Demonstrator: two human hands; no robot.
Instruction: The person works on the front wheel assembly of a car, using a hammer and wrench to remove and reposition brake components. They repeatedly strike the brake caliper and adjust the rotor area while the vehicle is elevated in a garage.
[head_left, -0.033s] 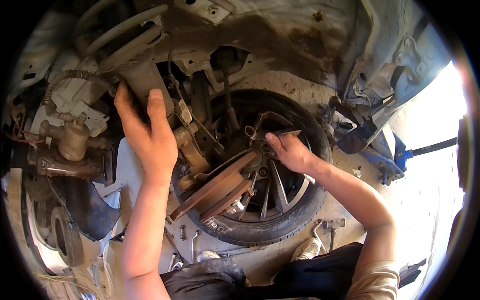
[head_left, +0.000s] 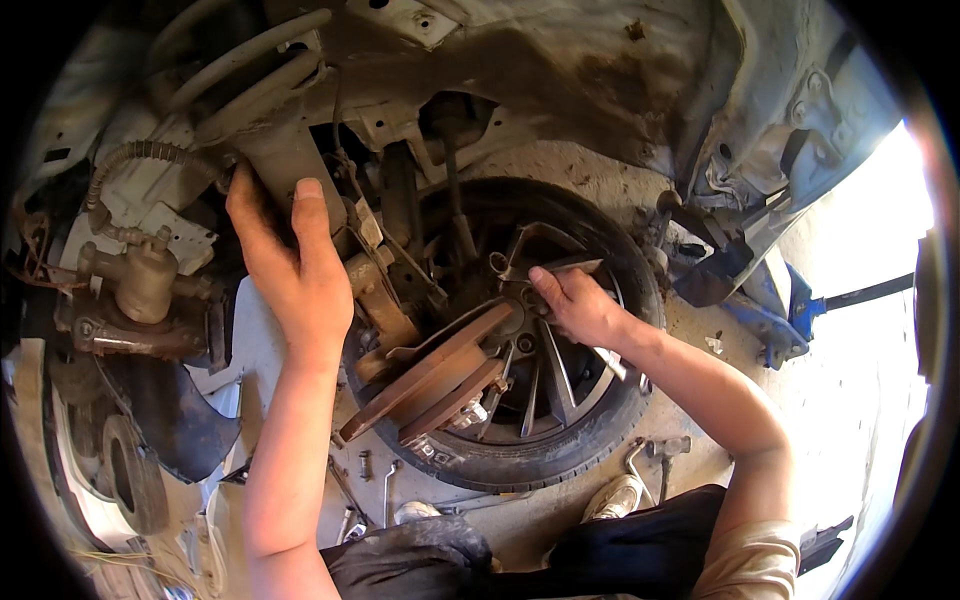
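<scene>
My left hand is closed round a grey cylindrical strut in the wheel well, thumb up along its front, some fingertips hidden behind it. My right hand is closed on a metal wrench, ring end pointing up-left. Between my hands hangs a rusty brake disc on its hub, beside a rusty bracket. Behind and below them an alloy wheel with tyre lies on the floor. A dirty brake caliper with hose is at the left.
Car body panels arch overhead. A blue jack stands at right in bright light. A hammer, spanner and other tools lie near my feet. An old tyre and dark plastic liner are at lower left.
</scene>
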